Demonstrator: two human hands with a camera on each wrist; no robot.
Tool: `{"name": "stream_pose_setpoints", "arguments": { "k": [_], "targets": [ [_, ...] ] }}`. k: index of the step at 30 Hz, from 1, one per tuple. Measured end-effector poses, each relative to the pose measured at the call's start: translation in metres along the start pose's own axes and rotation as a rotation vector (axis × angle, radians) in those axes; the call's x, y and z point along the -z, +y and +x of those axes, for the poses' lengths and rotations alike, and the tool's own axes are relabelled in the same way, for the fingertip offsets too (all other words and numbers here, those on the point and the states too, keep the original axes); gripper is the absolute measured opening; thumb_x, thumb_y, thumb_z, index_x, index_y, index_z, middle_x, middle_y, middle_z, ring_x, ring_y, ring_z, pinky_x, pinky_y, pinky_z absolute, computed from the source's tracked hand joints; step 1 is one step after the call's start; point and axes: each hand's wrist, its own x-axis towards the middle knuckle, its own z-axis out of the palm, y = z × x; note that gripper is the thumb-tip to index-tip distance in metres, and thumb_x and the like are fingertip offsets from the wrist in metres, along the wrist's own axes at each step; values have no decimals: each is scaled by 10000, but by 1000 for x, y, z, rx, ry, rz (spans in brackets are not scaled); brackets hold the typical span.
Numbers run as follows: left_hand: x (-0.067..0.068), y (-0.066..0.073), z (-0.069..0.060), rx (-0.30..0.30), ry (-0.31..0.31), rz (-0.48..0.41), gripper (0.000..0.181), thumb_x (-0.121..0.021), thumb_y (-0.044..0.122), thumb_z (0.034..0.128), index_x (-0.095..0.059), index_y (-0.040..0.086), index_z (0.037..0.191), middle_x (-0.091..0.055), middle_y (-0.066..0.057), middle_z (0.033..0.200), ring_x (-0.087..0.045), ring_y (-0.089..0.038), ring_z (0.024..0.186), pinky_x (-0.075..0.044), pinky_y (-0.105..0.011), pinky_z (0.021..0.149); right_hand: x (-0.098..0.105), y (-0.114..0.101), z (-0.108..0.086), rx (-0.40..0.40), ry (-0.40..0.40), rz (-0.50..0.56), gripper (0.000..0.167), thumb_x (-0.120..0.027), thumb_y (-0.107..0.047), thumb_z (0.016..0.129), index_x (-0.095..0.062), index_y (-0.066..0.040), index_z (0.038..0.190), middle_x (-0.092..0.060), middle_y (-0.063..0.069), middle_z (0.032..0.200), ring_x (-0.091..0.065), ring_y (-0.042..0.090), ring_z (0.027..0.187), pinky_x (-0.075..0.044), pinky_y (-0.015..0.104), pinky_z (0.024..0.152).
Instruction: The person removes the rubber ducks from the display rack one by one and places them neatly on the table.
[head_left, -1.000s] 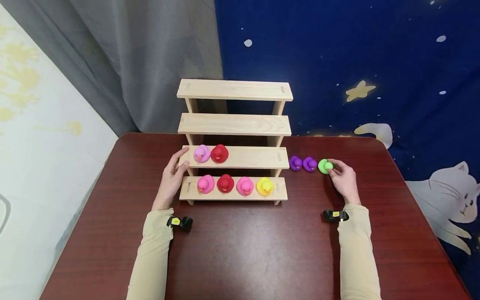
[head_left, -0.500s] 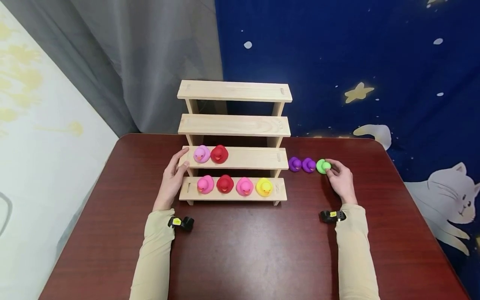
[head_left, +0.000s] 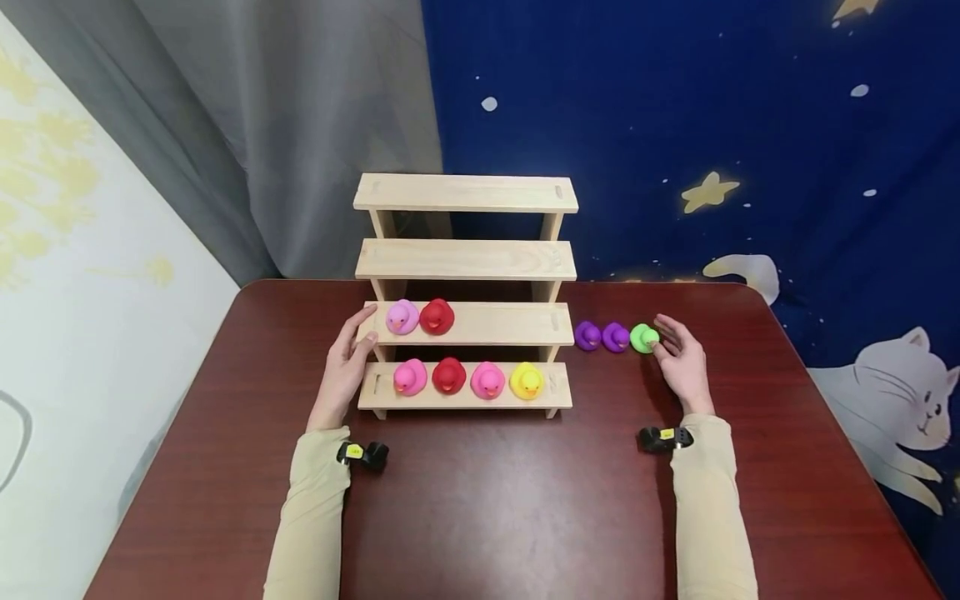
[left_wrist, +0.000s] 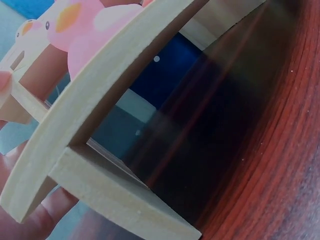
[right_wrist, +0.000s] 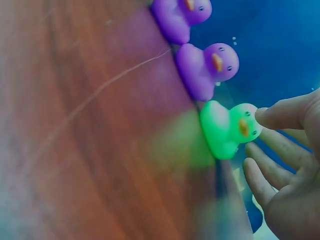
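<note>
My left hand (head_left: 342,365) holds the left end of a stepped wooden shelf (head_left: 510,323), thumb and fingers around the second tier from the bottom. In the left wrist view, part of that hand is hidden behind the wood. At the right, a green rubber duck (head_left: 643,338) stands on the table, ending a row with two purple rubber ducks (head_left: 602,337). My right hand (head_left: 684,367) is beside the green duck with fingers spread. Its thumb (right_wrist: 285,112) is at the duck's head; whether it touches I cannot tell.
Pink, red and yellow ducks (head_left: 527,381) line the lowest tier. A light pink duck (head_left: 402,317) and a red duck (head_left: 437,317) stand on the tier above. A grey curtain (head_left: 330,142) and a blue starry cloth (head_left: 615,133) hang behind the brown table (head_left: 495,492).
My right hand has slid the green duck slightly left, closer to the purple ducks, and its fingers have since spread from it. My left hand stays on the shelf.
</note>
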Motion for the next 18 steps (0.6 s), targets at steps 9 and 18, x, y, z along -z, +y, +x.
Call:
{"name": "stream_pose_setpoints", "arguments": {
  "k": [9, 18],
  "targets": [
    [1, 1, 4, 30, -6, -6, 449, -515, 171, 1008, -446, 115, 1448, -442, -122, 1432, -506, -118, 936, -350, -286, 824, 1, -50, -7, 36, 41, 22, 366, -549, 63, 936, -526, 108, 1298, -532, 291, 1294, -523, 348, 1198, -391, 412, 1008],
    [3, -1, 0, 35, -3, 2, 452, -530, 175, 1001, -454, 110, 1442, -535, -165, 1275, -499, -197, 915, -345, -261, 812, -10, -81, -15, 130, 51, 118, 306, -556, 79, 930, -563, 130, 1232, -559, 298, 1244, -587, 94, 1061, -424, 271, 960]
  ]
}}
